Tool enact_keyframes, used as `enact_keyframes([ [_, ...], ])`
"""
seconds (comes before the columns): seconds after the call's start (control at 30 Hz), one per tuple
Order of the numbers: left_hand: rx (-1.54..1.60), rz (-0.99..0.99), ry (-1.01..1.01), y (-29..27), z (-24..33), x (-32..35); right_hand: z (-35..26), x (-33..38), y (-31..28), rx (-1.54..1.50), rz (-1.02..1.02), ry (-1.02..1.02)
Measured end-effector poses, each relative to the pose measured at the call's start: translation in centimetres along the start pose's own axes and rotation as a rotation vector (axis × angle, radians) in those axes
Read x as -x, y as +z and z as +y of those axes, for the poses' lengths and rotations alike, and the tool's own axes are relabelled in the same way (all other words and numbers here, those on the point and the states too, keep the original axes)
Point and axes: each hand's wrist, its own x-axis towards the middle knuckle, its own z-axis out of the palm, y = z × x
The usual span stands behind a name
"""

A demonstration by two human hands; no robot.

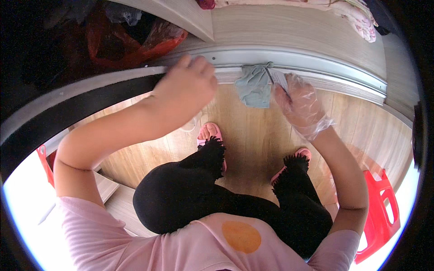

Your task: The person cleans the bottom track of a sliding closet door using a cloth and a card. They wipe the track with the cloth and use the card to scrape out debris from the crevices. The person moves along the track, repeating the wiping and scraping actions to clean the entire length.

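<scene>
I squat on a wooden floor before a metal sliding-door track. My right hand, inside a clear plastic glove, grips a thin dark tool whose tip presses a grey-green cloth against the track. The cloth hangs down from the rail onto the floor side. My left hand, bare, rests with its fingers on the track's edge to the left of the cloth; nothing shows in it.
A red plastic stool stands at my right. A red plastic bag lies beyond the track at upper left. Pink patterned bedding lies at the top right. A dark door edge runs across the left. Pink slippers are on my feet.
</scene>
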Motion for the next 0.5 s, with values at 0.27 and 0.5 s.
enact_keyframes([
  [0.27,1.199,0.089,-0.515,6.2,5.3,-2.8,-1.2,1.7,4.1,-1.199,-0.300,0.611],
  [0.5,2.086,0.095,-0.778,8.0,7.0,-4.0,-2.6,-0.8,4.6,-1.501,-0.124,0.971],
])
